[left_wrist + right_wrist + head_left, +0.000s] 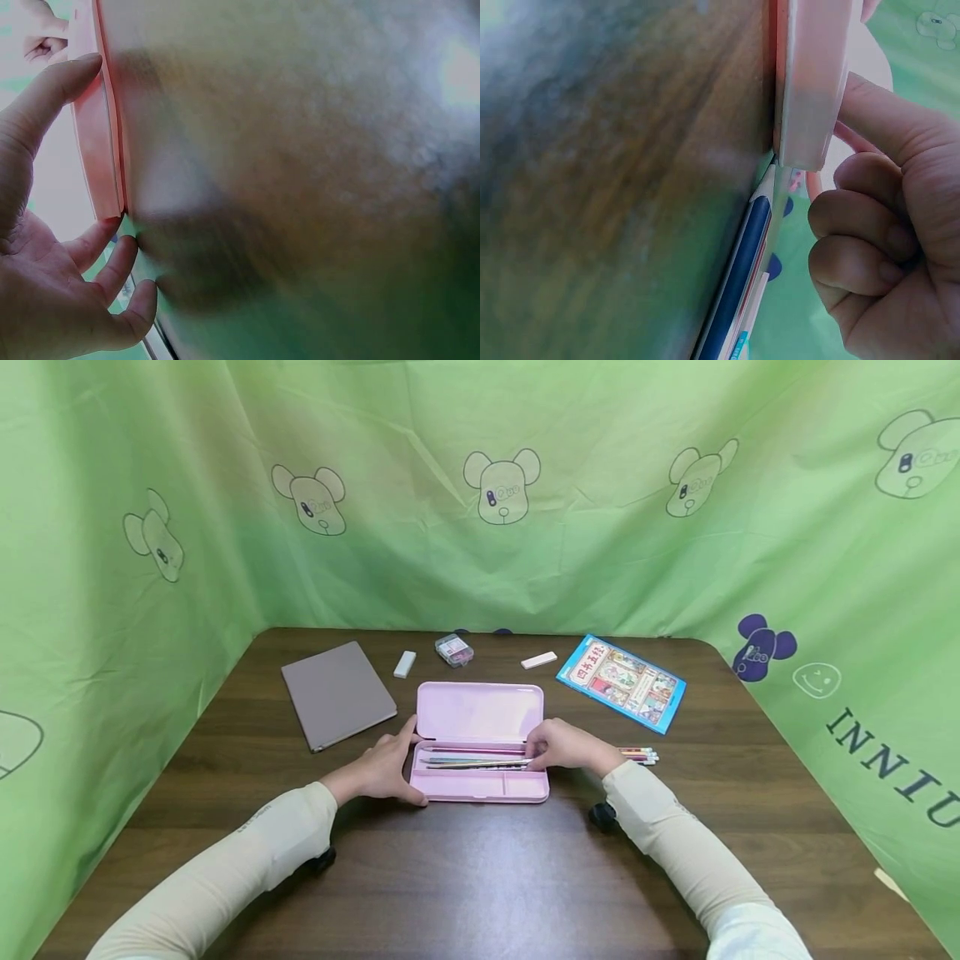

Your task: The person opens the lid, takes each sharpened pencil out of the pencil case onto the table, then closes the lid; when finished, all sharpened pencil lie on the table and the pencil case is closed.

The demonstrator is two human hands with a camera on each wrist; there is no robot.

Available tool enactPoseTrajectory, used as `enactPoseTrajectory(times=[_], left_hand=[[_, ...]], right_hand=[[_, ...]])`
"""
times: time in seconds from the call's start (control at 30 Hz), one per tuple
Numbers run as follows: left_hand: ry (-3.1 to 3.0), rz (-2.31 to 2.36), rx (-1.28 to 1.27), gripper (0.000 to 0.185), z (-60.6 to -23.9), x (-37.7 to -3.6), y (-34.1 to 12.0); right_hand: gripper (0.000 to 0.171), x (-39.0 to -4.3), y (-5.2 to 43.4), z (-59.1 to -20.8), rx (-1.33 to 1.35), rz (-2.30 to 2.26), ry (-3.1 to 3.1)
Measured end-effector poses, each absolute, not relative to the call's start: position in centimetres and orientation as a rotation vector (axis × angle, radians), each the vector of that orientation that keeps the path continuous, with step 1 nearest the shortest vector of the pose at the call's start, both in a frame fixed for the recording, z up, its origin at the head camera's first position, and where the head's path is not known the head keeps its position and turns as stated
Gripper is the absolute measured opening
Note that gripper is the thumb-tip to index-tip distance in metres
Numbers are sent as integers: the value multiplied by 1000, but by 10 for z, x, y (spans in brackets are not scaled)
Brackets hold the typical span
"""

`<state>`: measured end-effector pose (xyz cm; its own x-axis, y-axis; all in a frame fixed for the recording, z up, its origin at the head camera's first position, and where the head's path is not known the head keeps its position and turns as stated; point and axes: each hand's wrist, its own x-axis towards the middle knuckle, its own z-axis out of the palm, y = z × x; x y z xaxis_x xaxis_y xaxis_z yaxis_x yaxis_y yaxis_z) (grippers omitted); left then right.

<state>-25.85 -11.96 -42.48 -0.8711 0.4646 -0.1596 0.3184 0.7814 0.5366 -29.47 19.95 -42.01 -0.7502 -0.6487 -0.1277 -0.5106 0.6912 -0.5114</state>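
A pink pencil case (457, 786) lies with its lid raised, several pencils (468, 763) lengthwise in its long compartment. My left hand (382, 767) grips the case's left end, thumb at the front corner and fingers round the back. In the left wrist view that thumb (86, 71) lies against the front wall. My right hand (566, 747) reaches over the right end, thumb and forefinger pinching the pencil ends inside. In the right wrist view its forefinger goes behind the case wall (814, 97), hiding its tip, and the other fingers (859, 217) curl in.
More pencils (641, 755) lie right of the case, partly behind my right wrist. Farther back are a grey notebook (337, 693), two white erasers (405, 664), a small clear box (454, 651) and a blue-edged picture book (622, 681). Green printed cloth (420, 568) hangs around the wooden table (480, 877).
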Motion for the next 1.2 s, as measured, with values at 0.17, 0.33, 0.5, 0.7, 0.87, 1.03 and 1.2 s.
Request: enactPoseTrajectory(times=[0.17,0.33,0.5,0.7,0.87,1.03,1.2], left_hand=[[2684,740,602,129,-425,-258,-119],[2680,738,597,129,-426,-258,-119],[2681,736,597,129,-426,-259,-120],[2682,733,599,130,-425,-260,-121],[2679,740,601,129,-424,-261,-121],[2679,735,600,129,-424,-261,-121],[2678,730,597,129,-425,-262,-121]], right_hand=[[12,-293,203,-420,-865,-774,2591],[11,-290,211,-421,-783,-872,2619],[11,-289,224,-417,-732,-894,2675],[10,-287,248,-414,-648,-893,2707],[13,-281,271,-412,-579,-893,2726],[15,-276,292,-411,-546,-915,2720],[15,-270,311,-411,-548,-933,2723]])
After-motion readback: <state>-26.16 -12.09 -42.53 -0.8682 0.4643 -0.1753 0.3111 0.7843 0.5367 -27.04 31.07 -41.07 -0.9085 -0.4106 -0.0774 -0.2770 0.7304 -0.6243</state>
